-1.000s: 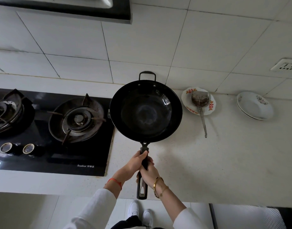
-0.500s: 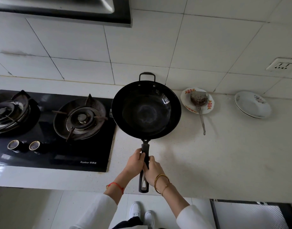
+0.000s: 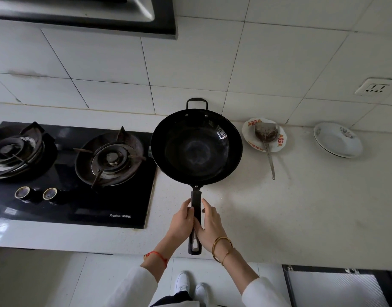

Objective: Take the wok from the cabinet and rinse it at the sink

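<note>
A black wok (image 3: pixel 196 147) with a small loop handle at its far rim sits on the pale countertop (image 3: pixel 301 207), just right of the hob. Its long black handle (image 3: pixel 196 218) points toward me and reaches past the counter's front edge. My left hand (image 3: pixel 181 220) lies against the handle's left side and my right hand (image 3: pixel 211 224) against its right side. The fingers of both are stretched out and loose, not wrapped around it. No sink is in view.
A black two-burner gas hob (image 3: pixel 79 173) fills the counter on the left, under a range hood (image 3: pixel 84 16). A patterned plate (image 3: pixel 252 129) holding a metal spatula (image 3: pixel 267 140) and a white dish (image 3: pixel 337 140) stand by the tiled wall. A wall socket (image 3: pixel 376 87) is upper right.
Both hands gripped the wok's handle before; now their fingers have come apart and rest beside it. The wok has settled on the counter next to the hob.
</note>
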{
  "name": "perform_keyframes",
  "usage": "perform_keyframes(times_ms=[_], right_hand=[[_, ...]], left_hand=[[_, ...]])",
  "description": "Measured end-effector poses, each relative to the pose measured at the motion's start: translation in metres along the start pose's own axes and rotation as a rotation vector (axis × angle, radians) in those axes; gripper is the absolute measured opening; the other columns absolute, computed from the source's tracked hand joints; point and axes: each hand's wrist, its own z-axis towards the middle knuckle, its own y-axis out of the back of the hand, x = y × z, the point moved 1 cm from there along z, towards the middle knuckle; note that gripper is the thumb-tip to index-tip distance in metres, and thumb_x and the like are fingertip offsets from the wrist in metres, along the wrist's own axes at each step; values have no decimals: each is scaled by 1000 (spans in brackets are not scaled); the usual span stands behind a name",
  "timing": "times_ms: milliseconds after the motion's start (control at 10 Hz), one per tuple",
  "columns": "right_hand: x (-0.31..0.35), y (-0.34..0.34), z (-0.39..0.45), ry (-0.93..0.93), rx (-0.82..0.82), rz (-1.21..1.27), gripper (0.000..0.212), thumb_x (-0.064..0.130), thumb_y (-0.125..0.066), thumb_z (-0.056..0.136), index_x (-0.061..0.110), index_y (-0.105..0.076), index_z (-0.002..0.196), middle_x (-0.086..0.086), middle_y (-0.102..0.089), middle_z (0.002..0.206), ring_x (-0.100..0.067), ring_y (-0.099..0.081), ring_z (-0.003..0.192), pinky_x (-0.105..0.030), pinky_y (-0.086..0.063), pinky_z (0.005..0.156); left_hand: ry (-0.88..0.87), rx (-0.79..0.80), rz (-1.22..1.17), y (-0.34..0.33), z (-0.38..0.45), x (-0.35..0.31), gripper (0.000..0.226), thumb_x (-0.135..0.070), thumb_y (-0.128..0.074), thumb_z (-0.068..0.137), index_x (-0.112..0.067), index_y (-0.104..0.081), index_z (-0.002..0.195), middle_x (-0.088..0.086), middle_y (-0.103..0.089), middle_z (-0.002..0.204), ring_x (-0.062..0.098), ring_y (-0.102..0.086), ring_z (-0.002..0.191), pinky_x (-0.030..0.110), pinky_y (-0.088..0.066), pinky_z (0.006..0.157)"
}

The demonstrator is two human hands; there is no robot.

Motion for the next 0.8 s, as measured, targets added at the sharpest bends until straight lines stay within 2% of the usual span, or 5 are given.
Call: perform_keyframes(times_ms=[200,600,700,800], right_hand=[[0,0,-2,53,19,6,57,19,-35,102,24,-10,154,2,-40,142,-16,-33,126,-22,-33,100],[-1,-1,-2,59,33,-19,58,20,-35,102,23,-9,154,4,-37,146,-18,-29,130,-29,-34,107],[-2,0,-2,72,9,-40,57,23,-37,101,22,-13,154,2,-37,148,-19,-27,133,-31,-33,109],[-3,7,4,53,-23,-76,55,29,-38,101,18,-19,152,-1,-35,151,-20,-25,138,-34,-32,112]], left_hand=[[-60,-3,20,0,-10,4,44,-14,-28,103,-19,-34,146,2,-66,95,12,-64,75,13,-49,59],[-95,-16,38,2,-13,7,44,-13,-30,103,-19,-32,147,3,-65,93,13,-62,71,11,-48,54],[-123,-9,72,5,-12,11,44,-13,-33,102,-16,-33,146,6,-65,115,16,-64,88,10,-49,66],[-195,-69,171,17,-7,12,44,-17,-41,100,-15,-36,144,5,-57,134,19,-61,111,22,-48,90]])
